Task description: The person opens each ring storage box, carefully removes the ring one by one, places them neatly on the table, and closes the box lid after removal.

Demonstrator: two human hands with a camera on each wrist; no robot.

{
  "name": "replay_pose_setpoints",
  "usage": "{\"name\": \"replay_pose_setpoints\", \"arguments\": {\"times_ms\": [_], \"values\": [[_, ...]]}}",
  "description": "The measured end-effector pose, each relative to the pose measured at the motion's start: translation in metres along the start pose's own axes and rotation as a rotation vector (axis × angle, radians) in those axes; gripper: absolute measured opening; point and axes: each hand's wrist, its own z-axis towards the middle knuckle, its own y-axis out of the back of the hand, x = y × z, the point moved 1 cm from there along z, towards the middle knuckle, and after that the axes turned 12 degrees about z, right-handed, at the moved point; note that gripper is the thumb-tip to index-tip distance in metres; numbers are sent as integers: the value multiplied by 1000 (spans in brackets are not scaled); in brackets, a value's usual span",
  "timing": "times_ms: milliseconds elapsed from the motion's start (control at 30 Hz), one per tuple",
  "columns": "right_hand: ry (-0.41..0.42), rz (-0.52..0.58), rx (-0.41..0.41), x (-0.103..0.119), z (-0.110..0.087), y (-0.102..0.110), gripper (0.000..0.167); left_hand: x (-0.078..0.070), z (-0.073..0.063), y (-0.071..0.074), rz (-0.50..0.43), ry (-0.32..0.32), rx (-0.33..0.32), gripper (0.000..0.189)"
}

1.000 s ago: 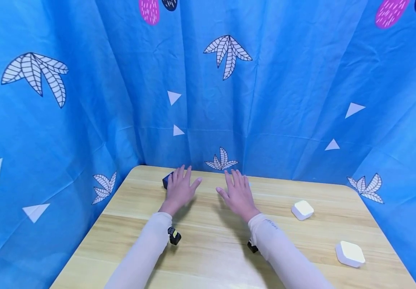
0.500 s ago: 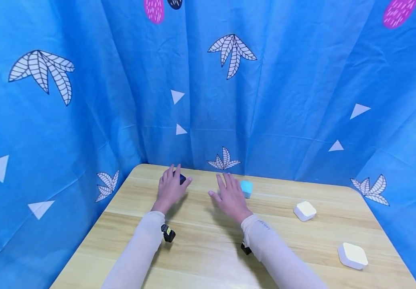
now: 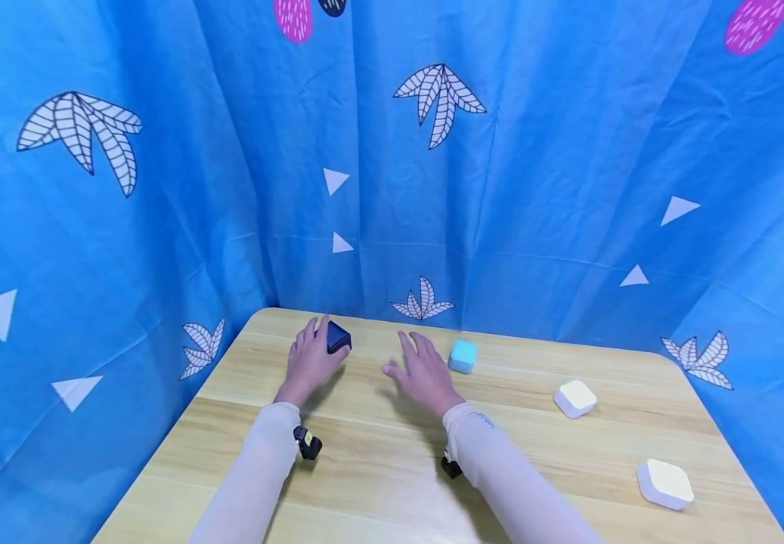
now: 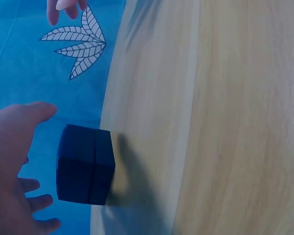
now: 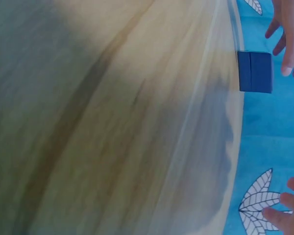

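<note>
A small dark blue box (image 3: 338, 337), with a seam running round it, sits near the table's back edge on the left. My left hand (image 3: 311, 355) hovers beside it, thumb and fingers spread. A gap shows between that hand (image 4: 12, 156) and the box (image 4: 83, 164) in the left wrist view. To the right, over the wood, my right hand (image 3: 426, 375) has its fingers loosely bent and holds nothing. Just past its knuckles stands a light blue rounded block (image 3: 463, 356). At the edge of the right wrist view, some of the right hand's fingers (image 5: 284, 205) show.
Two white rounded blocks, one farther back (image 3: 574, 398) and one nearer (image 3: 664, 483), stand on the right of the wooden table (image 3: 378, 483). A blue patterned curtain (image 3: 392, 189) hangs close behind the table's back edge and along both sides.
Both hands have moved left and drawn back a little. More of the dark blue box shows beside the left hand, and the light blue block is uncovered behind the right.
</note>
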Motion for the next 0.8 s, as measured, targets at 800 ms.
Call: {"name": "replay_pose_setpoints", "arguments": {"times_ms": [800], "values": [[-122, 372, 61, 6, 19, -34, 85, 20, 1, -22, -146, 40, 18, 97]]}}
